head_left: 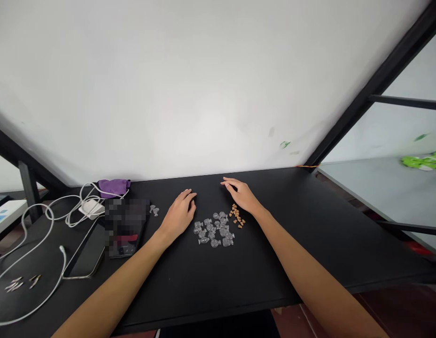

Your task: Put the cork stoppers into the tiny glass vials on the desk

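so far: left hand point(178, 213), right hand point(242, 195), fingers released, empty, on the bench point(260, 277) beside clear plastic bulbs point(213, 230), tan pieces point(237, 216) heaped apart.

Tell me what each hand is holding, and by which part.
Nothing is held: the left hand and the right hand both lie open, palm down, on the black tabletop, either side of small clear plastic bottle-shaped pieces.

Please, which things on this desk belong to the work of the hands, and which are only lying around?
For the work:
the left hand, empty, beside the clear plastic bottle-shaped pieces
the right hand, empty, beside the tan pieces

Lying around:
a purple cloth pouch
a white charger
a partly blurred phone
small metal pieces
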### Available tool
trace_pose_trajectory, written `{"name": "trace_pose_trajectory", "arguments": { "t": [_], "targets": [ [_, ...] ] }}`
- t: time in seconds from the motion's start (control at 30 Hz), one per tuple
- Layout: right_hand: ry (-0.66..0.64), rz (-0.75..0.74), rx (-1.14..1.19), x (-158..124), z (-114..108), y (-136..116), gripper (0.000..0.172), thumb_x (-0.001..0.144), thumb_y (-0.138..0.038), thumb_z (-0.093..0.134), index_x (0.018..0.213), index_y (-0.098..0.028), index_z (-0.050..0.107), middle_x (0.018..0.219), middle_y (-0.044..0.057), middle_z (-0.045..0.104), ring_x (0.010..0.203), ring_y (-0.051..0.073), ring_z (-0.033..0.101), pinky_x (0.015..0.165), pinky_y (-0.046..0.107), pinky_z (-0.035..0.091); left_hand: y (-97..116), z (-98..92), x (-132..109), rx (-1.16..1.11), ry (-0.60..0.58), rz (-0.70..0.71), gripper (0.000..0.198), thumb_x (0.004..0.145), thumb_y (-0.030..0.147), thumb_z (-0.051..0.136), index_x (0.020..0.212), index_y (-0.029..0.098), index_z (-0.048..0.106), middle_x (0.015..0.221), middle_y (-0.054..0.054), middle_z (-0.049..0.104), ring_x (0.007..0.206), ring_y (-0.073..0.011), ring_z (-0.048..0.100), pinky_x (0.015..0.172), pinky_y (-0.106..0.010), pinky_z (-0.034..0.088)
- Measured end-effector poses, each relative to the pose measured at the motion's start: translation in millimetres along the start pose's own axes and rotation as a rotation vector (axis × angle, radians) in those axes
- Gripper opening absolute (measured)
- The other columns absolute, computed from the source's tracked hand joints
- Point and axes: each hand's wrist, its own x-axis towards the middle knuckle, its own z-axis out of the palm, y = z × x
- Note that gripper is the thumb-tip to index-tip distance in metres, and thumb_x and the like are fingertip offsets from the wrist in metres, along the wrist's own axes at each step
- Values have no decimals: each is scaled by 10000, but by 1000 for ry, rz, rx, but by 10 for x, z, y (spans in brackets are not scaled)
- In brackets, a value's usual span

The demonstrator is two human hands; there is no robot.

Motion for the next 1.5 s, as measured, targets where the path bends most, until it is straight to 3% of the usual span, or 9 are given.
{"name": "trace_pose_trajectory", "arguments": {
  "t": [0.2, 0.3, 0.37, 0.47, 0.7, 0.87, 1.0, 1.23, 1.5],
  "targets": [
    [1, 2, 32, -21, -25, -49, 308, 1009, -327, 513, 1093, -233, 795, 1357, 98, 707, 1287, 283, 646, 1179, 481, 432, 70, -109, 2, -69, 37, 23, 312, 1051, 278, 443, 1309, 234, 613, 1451, -57, 603, 1368, -221, 558, 1161, -371, 448],
    [31, -27, 66, -27, -42, -76, 278, 997, -321, 532, 1030, -242, 796, 1274, 90, 743, 1202, 270, 687, 1099, 452, 499, 101, -167, 8, -51, 158, 20, 283, 1069, 338, 426, 920, 207, 628, 1044, -64, 710, 1015, -212, 675, 937, -343, 522],
    [62, -55, 88, -30, -55, -99, 256, 987, -338, 553, 980, -247, 792, 1169, 79, 769, 1107, 258, 713, 990, 417, 556, 127, -189, -15, -8, 182, -6, 462, 1092, 379, 362, 674, 215, 475, 717, -27, 614, 735, -193, 622, 800, -339, 490],
    [101, -85, 85, -39, -71, -138, 224, 956, -385, 611, 889, -247, 774, 1025, 67, 774, 970, 248, 718, 843, 379, 573, 148, -195, -86, -15, 80, -14, 549, 1106, 423, 295, 594, 226, 319, 543, 9, 453, 540, -164, 498, 674, -329, 406],
    [102, -58, 67, -67, -91, -184, 284, 981, -402, 542, 941, -253, 781, 1005, 66, 771, 919, 238, 698, 824, 368, 546, 184, -299, -222, -108, 41, 29, 391, 1105, 310, 220, 779, 232, 420, 731, -2, 536, 660, -176, 529, 673, -318, 432],
    [112, -43, 65, -58, -88, -166, 301, 992, -371, 511, 942, -245, 779, 1001, 64, 768, 942, 234, 698, 827, 355, 535, 531, -303, -380, 7, 8, 177, 269, 1064, 311, 375, 1251, 222, 547, 1280, -108, 637, 1200, -263, 610, 1043, -445, 478],
    [105, -32, 69, -54, -87, -159, 293, 990, -369, 522, 932, -238, 778, 997, 65, 769, 916, 229, 697, 826, 353, 537, 827, -111, -561, 122, -1, 213, 602, 1008, 495, 510, 1535, 229, 393, 1604, -142, 436, 1504, -342, 399, 1199, -538, 387],
    [97, -33, 54, -54, -72, -129, 283, 994, -359, 526, 931, -244, 777, 1008, 59, 766, 900, 221, 696, 807, 347, 539, 908, 161, -532, 149, -27, 261, 801, 960, 623, 543, 1621, 236, 307, 1654, -141, 369, 1549, -365, 325, 1254, -608, 305],
    [90, -46, 78, -52, -67, -123, 276, 1000, -325, 509, 932, -242, 764, 999, 60, 762, 926, 221, 703, 821, 344, 534, 898, 194, -398, 182, -79, 265, 549, 1019, 497, 487, 1517, 266, 507, 1582, -115, 492, 1486, -349, 444, 1220, -605, 359]
  ]
}}
